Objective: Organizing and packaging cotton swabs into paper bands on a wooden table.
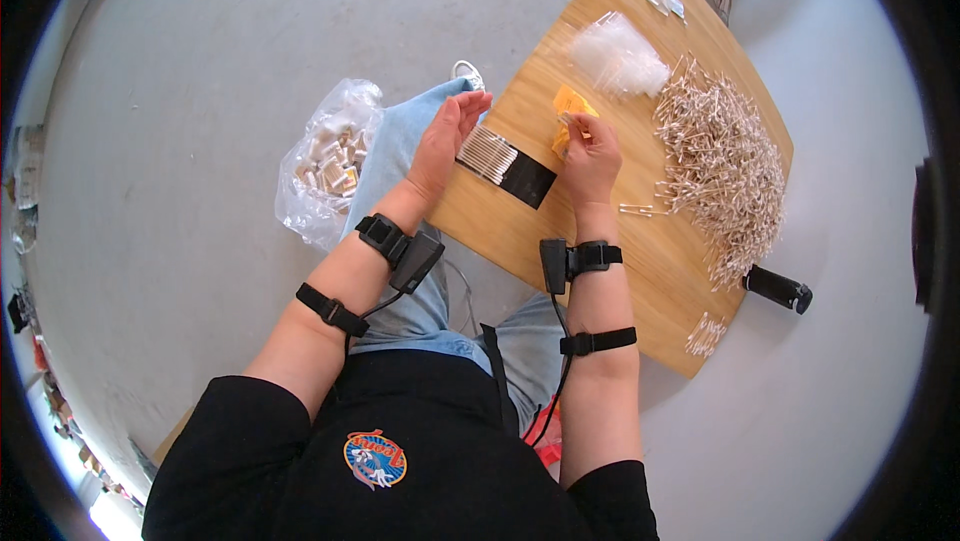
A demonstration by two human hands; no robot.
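My left hand (444,148) is open, its fingers stretched out along the left edge of the wooden table (610,256). Right beside it, a row of cotton swabs (487,155) lies side by side on a black mat (528,182). My right hand (592,163) is closed in a pinch, thumb against fingers, over the table. What sits between those fingertips is too small to make out. Just beyond them lies an orange-yellow paper piece (573,101), partly hidden by the hand.
A large heap of loose cotton swabs (725,166) covers the table's right side. Clear plastic bags (620,54) are stacked at the far side. A few swabs (706,334) lie near the corner, beside a black cylinder (778,289). Left of my leg stands a clear bag of small packs (332,166).
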